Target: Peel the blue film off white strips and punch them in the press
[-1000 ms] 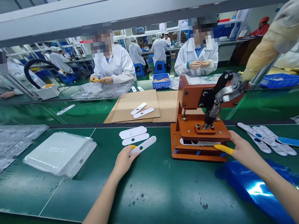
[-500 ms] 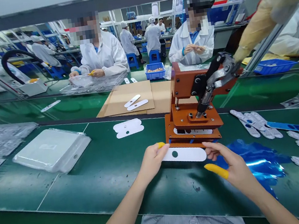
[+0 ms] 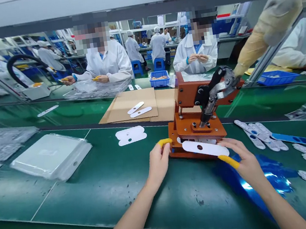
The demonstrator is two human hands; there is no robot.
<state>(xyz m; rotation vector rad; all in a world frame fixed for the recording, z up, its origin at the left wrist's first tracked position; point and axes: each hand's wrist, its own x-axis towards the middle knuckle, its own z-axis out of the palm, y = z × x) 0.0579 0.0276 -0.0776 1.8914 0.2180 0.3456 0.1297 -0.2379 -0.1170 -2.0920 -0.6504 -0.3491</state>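
Head view: blue bin (image 3: 160,84) at upper centre holds a heap of small pale and brownish pieces; second blue bin (image 3: 276,81), upper right, has pale contents too small to identify. Package in clear wrap (image 3: 51,157), left of frame, encloses a flat white block. Orange press (image 3: 188,124), right of centre, has a pale piece (image 3: 178,140) partly visible in its lower slot, remainder hidden. Right hand (image 3: 246,162), entering from lower right: wrist angled up and leftward, fingers over and yellow-capped thumb beneath the right end of a white strip (image 3: 210,148). Right grip clenched on that strip, which is held tilted, left end higher, in front of the press slot. Left hand (image 3: 158,163), centre: forearm rising from bottom of frame, index in a yellow cap, curved toward the thumb by the press's left front corner; contact cannot be told. Left grip slack, nothing seen between index and thumb, strip's near end apart from it. Two overlapping white strips (image 3: 130,137) lie on the green desk (image 3: 109,189), centre-left; blue film (image 3: 276,180) lies under the right forearm.
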